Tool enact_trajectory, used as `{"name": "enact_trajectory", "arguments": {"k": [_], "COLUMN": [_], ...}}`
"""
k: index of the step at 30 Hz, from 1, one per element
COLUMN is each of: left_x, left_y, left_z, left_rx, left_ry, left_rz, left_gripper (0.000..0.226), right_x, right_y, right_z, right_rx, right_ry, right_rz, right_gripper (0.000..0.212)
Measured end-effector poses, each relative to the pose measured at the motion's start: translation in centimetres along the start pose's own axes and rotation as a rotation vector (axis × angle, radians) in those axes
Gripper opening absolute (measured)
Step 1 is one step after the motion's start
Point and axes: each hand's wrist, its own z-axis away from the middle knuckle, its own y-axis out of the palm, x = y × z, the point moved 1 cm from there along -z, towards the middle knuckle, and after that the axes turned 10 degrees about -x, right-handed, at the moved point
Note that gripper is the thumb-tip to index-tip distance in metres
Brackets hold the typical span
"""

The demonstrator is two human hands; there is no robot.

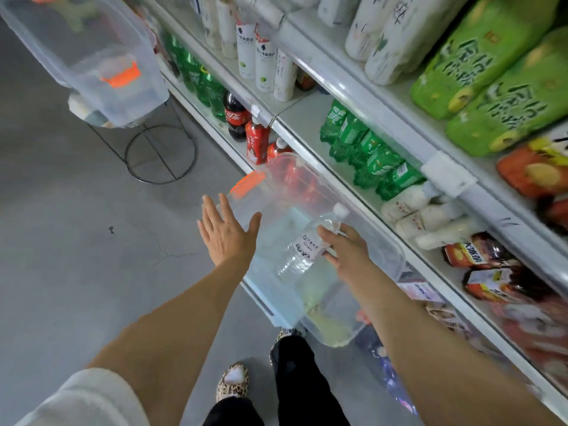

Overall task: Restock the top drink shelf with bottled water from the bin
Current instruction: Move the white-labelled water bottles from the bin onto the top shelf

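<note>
A clear plastic bin [381, 238] with an orange latch sits on the floor against the shelf unit. My right hand [350, 250] grips a clear water bottle [307, 247] with a white cap and white label, held tilted over the bin. My left hand [226, 230] hovers open with fingers spread above the bin's left rim, touching nothing. The upper shelf [353, 87] runs diagonally above, holding white bottles and green packs.
A second clear bin [92, 56] with an orange latch rests on a wire stand [159, 152] at upper left. Lower shelves hold green soda bottles [368, 152], cola, red bottles and snack packs. Grey floor lies to the left. My feet stand below the bin.
</note>
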Motion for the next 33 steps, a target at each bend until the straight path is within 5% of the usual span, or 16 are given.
{"name": "enact_trajectory", "arguments": {"k": [6, 12, 17, 20, 28, 33], "left_x": [-5.8, -15.6, -23.5, -28.0, -40.1, -48.9], "left_y": [-7.5, -14.8, -21.7, -25.9, -35.5, -39.6], "left_z": [4.4, 11.3, 17.6, 20.9, 28.0, 31.5], "left_rx": [0.188, 0.422, 0.563, 0.646, 0.916, 0.936], "left_ry": [0.17, 0.33, 0.535, 0.636, 0.954, 1.075], "left_rz": [0.27, 0.609, 0.755, 0.897, 1.075, 1.115], "left_gripper": [0.074, 0.052, 0.057, 0.052, 0.05, 0.035], "right_x": [3.3, 9.3, 15.7, 20.2, 32.2, 39.4], "right_y": [-6.2, -14.1, -21.0, -25.1, -35.2, -40.1], "right_z": [10.0, 19.7, 28.0, 33.0, 46.7, 52.0], "right_rx": [-0.071, -0.162, -0.261, -0.317, -0.395, -0.393], "right_ry": [-0.132, -0.345, -0.558, -0.696, -1.015, -1.178], "right_rz": [-0.141, -0.235, -0.304, -0.328, -0.345, -0.308], "right_gripper": [0.049, 0.027, 0.043, 0.029, 0.02, 0.018]}}
